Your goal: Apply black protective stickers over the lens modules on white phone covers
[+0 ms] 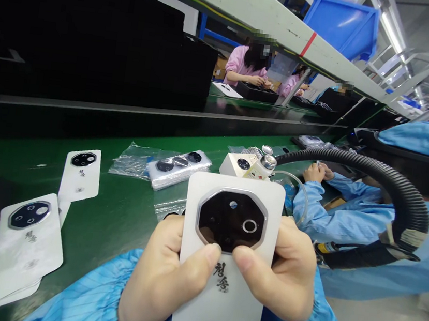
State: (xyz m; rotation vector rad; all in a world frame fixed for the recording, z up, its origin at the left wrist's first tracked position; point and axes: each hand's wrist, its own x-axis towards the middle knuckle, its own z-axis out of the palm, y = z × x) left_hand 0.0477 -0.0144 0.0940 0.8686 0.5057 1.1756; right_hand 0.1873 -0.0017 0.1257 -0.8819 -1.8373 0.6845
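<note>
I hold a white phone back cover (pixel 222 286) upright in front of me, with its black octagonal camera plate (pixel 231 221) facing me. My left hand (pixel 163 274) grips its left edge and my right hand (pixel 282 273) grips its right edge. Both thumbs press on the cover just below the camera plate, beside the printed characters. My sleeves are light blue.
On the green belt (pixel 121 217) lie two more white covers (pixel 81 173) (pixel 29 234) at left and a bagged stack of covers (pixel 178 166). A small bottle (pixel 263 166) and a black corrugated hose (pixel 391 187) are at right. A co-worker's blue sleeve (pixel 319 199) reaches in; other people work across the line.
</note>
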